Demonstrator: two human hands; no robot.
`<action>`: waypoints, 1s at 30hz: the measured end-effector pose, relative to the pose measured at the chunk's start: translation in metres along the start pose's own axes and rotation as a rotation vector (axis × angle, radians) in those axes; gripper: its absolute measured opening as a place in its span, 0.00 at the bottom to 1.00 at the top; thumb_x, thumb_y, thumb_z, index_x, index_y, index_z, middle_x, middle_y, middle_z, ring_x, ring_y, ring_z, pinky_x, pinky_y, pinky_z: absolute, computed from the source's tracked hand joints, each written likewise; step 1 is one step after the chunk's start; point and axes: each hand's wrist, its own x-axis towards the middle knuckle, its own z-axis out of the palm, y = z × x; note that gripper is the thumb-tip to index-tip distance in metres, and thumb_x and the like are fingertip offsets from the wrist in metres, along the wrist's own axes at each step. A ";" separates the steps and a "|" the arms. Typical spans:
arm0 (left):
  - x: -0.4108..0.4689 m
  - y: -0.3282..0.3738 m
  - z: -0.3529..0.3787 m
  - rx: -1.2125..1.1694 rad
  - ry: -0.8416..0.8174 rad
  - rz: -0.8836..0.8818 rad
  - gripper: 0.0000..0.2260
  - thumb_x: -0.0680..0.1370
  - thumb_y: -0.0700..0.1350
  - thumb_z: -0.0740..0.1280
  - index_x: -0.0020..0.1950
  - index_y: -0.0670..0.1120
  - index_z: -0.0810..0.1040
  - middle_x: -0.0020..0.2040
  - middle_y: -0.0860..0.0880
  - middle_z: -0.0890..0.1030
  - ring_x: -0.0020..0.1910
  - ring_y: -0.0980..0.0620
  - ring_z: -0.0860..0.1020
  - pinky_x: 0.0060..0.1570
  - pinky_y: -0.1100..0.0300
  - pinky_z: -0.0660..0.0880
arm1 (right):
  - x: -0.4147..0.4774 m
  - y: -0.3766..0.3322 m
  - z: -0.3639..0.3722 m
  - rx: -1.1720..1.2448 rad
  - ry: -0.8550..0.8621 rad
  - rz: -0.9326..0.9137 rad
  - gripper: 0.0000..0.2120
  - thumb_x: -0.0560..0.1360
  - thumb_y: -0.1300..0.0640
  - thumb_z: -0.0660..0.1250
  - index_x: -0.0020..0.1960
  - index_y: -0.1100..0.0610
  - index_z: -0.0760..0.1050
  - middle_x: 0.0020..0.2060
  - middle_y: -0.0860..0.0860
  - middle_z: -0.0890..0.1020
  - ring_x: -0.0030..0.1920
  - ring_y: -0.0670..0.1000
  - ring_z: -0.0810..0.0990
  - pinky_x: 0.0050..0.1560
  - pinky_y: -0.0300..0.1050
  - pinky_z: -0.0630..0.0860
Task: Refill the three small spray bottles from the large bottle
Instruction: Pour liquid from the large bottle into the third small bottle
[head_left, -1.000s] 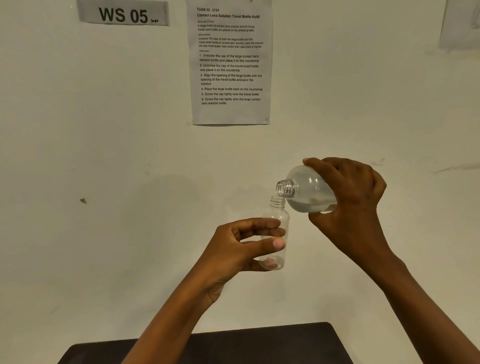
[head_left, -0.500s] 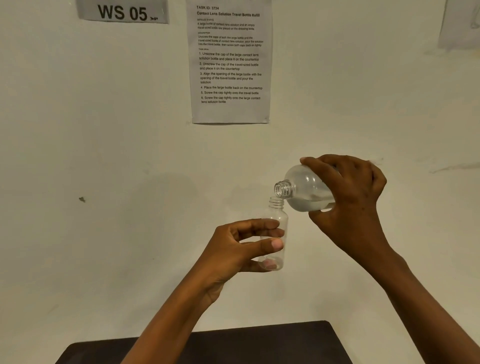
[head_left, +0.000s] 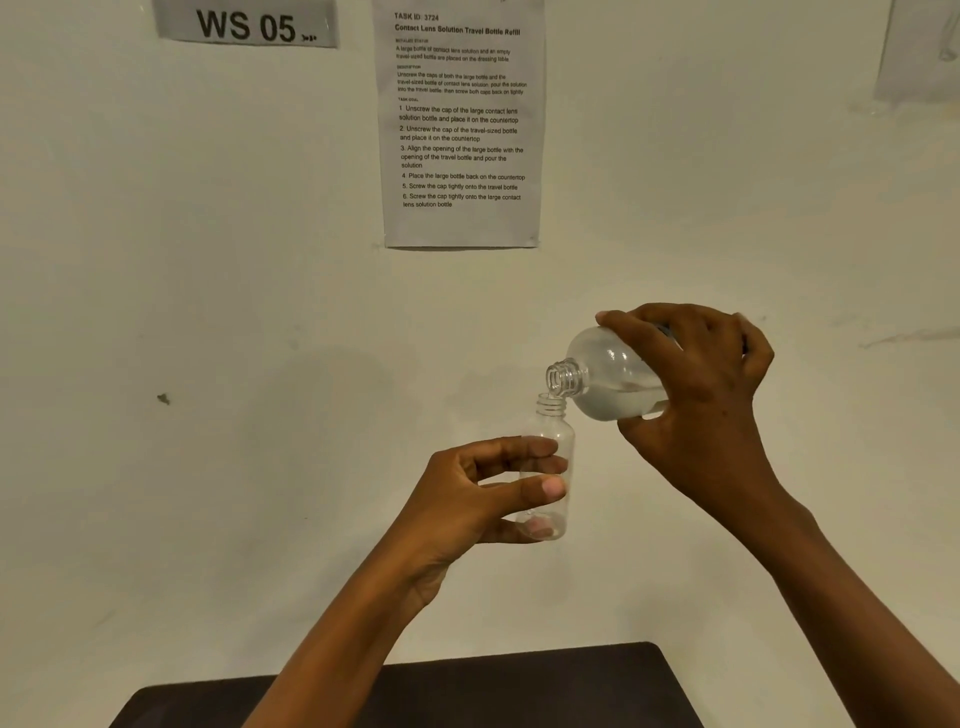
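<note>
Left hand (head_left: 483, 499) has the small bottle (head_left: 553, 434) pinched around its middle, thumb on the near side and fingers curled round the far side, holding it upright in mid air. It's clear plastic with no cap on, the threaded neck pointing straight up. You can see a fingertip right through the base. I can't tell if there's any liquid in the bottom.

Right hand (head_left: 696, 395) is wrapped over the back end of the large bottle (head_left: 608, 374), fingers across the top and thumb underneath. That one is tipped almost on its side, open neck aimed down and to the left. Its mouth sits just above the small bottle's opening and a touch to the right, basically touching. The clear liquid inside has pooled along the lower side and reaches toward the neck. There might be a little at the lip, hard to be sure.

Both bottles are held up in front of a plain pale wall. Below the forearms there's the edge of a dark tabletop (head_left: 519, 691) with rounded corners. Up on the wall is a printed instruction sheet (head_left: 462, 124) titled "Contact Lens Solution Travel Bottle Refill", and a "WS 05" sign (head_left: 247, 23) to its left. There's a corner of another paper (head_left: 919, 47) at the top right and a small dark mark (head_left: 163, 399) on the wall at the left.
</note>
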 end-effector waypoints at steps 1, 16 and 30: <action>0.000 0.000 0.000 0.000 0.002 0.002 0.17 0.61 0.46 0.74 0.49 0.52 0.82 0.48 0.50 0.85 0.48 0.49 0.84 0.39 0.58 0.81 | 0.000 0.000 0.000 -0.001 0.001 0.001 0.34 0.59 0.65 0.73 0.63 0.47 0.69 0.55 0.52 0.76 0.60 0.54 0.66 0.64 0.49 0.51; 0.000 0.000 -0.002 0.025 0.009 0.012 0.12 0.68 0.43 0.73 0.50 0.53 0.82 0.50 0.50 0.85 0.49 0.49 0.83 0.43 0.55 0.81 | 0.002 -0.002 -0.002 0.000 0.000 -0.009 0.33 0.60 0.63 0.73 0.63 0.48 0.70 0.55 0.52 0.76 0.60 0.55 0.67 0.63 0.50 0.51; 0.000 0.001 -0.001 0.013 0.008 0.021 0.14 0.63 0.47 0.73 0.48 0.53 0.82 0.49 0.51 0.85 0.48 0.50 0.83 0.39 0.59 0.81 | 0.003 -0.002 0.000 0.006 0.006 -0.013 0.32 0.60 0.62 0.71 0.63 0.47 0.69 0.55 0.52 0.76 0.60 0.55 0.67 0.63 0.50 0.52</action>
